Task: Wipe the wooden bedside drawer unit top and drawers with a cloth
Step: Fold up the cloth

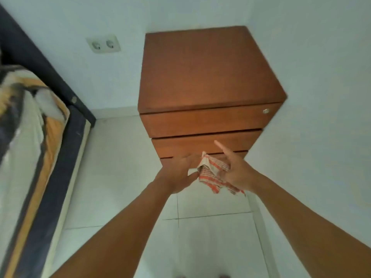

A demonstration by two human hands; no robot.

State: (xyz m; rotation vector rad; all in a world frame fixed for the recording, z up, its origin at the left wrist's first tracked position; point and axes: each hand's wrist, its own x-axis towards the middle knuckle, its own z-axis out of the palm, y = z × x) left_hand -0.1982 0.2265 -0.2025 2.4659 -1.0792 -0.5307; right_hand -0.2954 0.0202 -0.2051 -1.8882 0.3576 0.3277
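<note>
The wooden bedside drawer unit [208, 73] stands in the room's corner, its brown top bare and its three drawer fronts closed. A small round lock [266, 111] sits at the top drawer's right end. Low in front of the bottom drawer, an orange-and-white checked cloth [213, 174] hangs between both hands. My right hand [236, 169] grips the cloth with its index finger pointing up toward the middle drawer. My left hand [180, 171] pinches the cloth's left edge, fingers near the bottom drawer's left corner.
A bed with a dark frame [66, 157] and patterned bedding [26, 125] runs along the left. A double wall socket [103, 44] is left of the unit. White floor tiles [120, 167] lie between bed and unit; a white wall [321, 97] is close on the right.
</note>
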